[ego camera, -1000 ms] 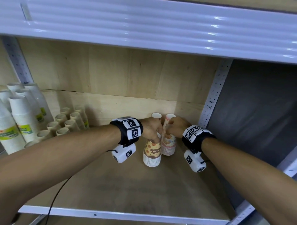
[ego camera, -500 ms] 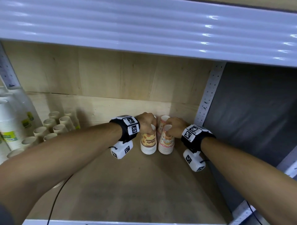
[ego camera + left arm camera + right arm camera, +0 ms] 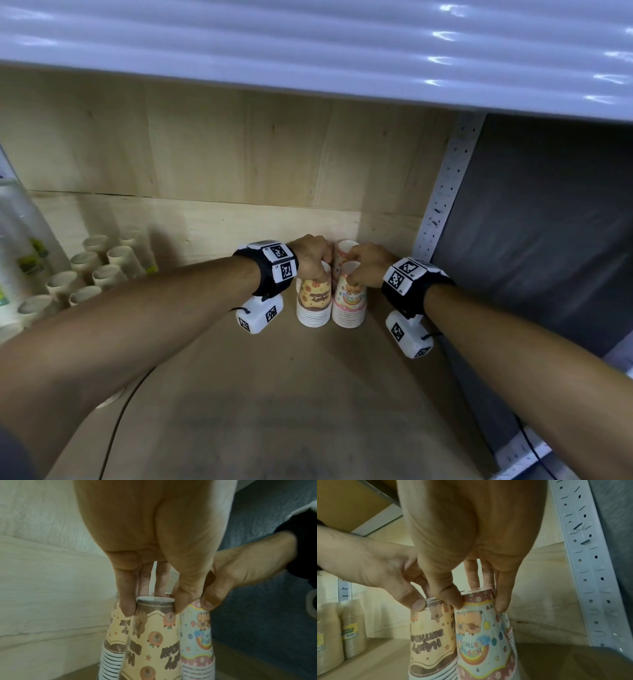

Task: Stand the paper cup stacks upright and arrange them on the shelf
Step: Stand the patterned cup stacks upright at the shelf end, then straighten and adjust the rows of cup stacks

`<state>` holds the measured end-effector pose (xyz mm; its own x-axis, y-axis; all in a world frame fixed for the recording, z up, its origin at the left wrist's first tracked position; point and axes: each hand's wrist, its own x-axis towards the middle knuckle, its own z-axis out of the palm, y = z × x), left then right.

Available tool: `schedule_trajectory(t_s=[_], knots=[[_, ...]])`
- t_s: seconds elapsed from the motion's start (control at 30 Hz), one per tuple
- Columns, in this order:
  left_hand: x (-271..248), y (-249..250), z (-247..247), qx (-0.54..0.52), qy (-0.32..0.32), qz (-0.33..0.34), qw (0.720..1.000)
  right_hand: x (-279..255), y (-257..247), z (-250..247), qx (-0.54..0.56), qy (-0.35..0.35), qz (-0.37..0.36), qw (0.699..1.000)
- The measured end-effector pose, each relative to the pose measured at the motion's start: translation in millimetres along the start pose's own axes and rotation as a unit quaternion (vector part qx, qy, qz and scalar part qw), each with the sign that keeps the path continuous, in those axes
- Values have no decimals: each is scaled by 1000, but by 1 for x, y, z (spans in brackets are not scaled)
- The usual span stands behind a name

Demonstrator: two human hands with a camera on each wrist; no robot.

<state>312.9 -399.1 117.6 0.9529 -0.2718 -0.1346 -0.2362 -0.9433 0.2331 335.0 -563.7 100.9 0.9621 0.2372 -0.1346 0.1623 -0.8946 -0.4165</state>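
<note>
Two printed paper cup stacks stand rims-down, side by side on the wooden shelf point(image 3: 274, 394) near its back right corner. My left hand point(image 3: 311, 263) pinches the top of the yellow-brown stack point(image 3: 313, 301) between thumb and fingers point(image 3: 127, 608). My right hand point(image 3: 363, 267) grips the top of the pink stack point(image 3: 349, 303) the same way. In the left wrist view, my left hand point(image 3: 153, 608) holds the yellow stack point(image 3: 154, 642), with another yellow stack point(image 3: 114, 635) behind it. In the right wrist view, my right hand point(image 3: 479, 605) holds the pink stack point(image 3: 481, 642). Another pink stack point(image 3: 344, 250) stands behind.
Several plain brown cup stacks point(image 3: 102, 270) stand at the back left, with tall white wrapped stacks point(image 3: 20, 246) beyond them. A perforated metal post point(image 3: 442, 205) and a grey wall bound the right side. The upper shelf edge point(image 3: 308, 51) hangs overhead.
Both hands have slid their stacks toward the back of the shelf. The yellow stack, earlier nearer the front, now stands level with the pink one.
</note>
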Motion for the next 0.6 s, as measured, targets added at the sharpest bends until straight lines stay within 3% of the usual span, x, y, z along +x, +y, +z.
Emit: schedule_trajectory(t_s=[0.6], knots=[[2,-9,-2,-19,-21,-3,1000,-6,-3,-4,-9,-15,-22,1000]])
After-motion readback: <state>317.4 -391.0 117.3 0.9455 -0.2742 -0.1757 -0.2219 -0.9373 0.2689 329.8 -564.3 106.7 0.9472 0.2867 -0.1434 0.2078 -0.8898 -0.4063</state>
